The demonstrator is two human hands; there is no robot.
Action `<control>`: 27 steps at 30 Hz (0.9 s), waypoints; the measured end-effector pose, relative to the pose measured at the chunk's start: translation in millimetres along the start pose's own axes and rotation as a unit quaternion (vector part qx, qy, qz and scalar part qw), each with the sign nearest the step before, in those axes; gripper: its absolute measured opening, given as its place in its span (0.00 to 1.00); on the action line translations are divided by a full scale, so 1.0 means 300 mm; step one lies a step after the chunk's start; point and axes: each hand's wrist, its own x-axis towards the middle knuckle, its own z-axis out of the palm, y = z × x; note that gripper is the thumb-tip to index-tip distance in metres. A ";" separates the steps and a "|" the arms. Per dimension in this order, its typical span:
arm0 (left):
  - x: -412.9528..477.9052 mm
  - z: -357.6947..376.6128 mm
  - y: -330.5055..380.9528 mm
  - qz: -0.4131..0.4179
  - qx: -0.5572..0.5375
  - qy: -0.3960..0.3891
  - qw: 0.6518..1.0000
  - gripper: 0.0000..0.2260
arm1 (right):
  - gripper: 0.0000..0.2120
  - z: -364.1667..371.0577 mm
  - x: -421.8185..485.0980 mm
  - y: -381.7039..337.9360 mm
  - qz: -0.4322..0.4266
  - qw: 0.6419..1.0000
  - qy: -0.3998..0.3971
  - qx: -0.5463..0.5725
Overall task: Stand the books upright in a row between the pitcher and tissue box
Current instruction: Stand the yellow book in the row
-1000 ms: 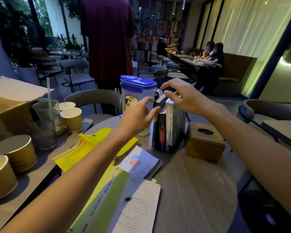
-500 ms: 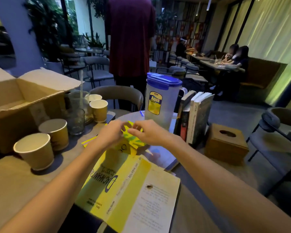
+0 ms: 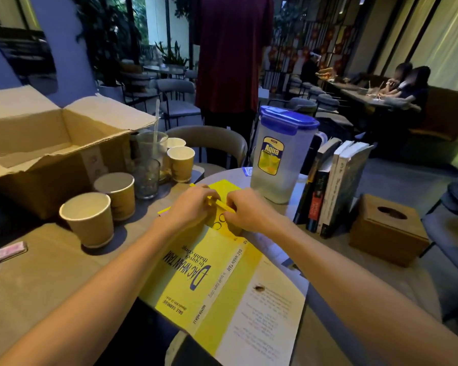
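Note:
A clear pitcher point(image 3: 280, 159) with a blue lid stands at the table's far side. Right of it, three books point(image 3: 331, 191) stand upright and lean left toward the pitcher. A wooden tissue box point(image 3: 386, 231) sits to their right, a small gap apart. A yellow book point(image 3: 212, 276) lies flat near me, with another book partly hidden beneath it. My left hand point(image 3: 193, 204) and my right hand point(image 3: 249, 212) both pinch the far edge of the yellow book's cover or loose jacket, fingers closed on it.
An open cardboard box point(image 3: 50, 146) stands at the left. Several paper cups point(image 3: 90, 220) and two glasses point(image 3: 148, 159) stand between it and the yellow book. A grey chair point(image 3: 209, 138) and a standing person in a dark red shirt point(image 3: 230, 48) are behind the table.
Both hands left the upright books and came down to the yellow book, closing on its far edge. The view swung left, and the upright books stayed in place.

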 end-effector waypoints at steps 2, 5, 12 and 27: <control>0.013 -0.014 0.011 -0.002 -0.007 0.028 1.000 0.11 | 0.10 -0.029 -0.005 0.002 -0.003 1.000 0.024 0.003; 0.033 -0.056 0.037 0.013 -0.026 0.086 0.996 0.11 | 0.08 -0.092 -0.018 0.010 -0.018 0.994 0.085 0.066; 0.056 -0.173 0.099 0.030 -0.091 0.183 0.978 0.08 | 0.10 -0.349 -0.050 0.040 -0.025 0.963 0.184 0.194; -0.010 -0.070 0.354 0.094 -0.225 0.037 0.969 0.12 | 0.13 -0.570 -0.288 0.213 0.040 0.995 0.021 0.084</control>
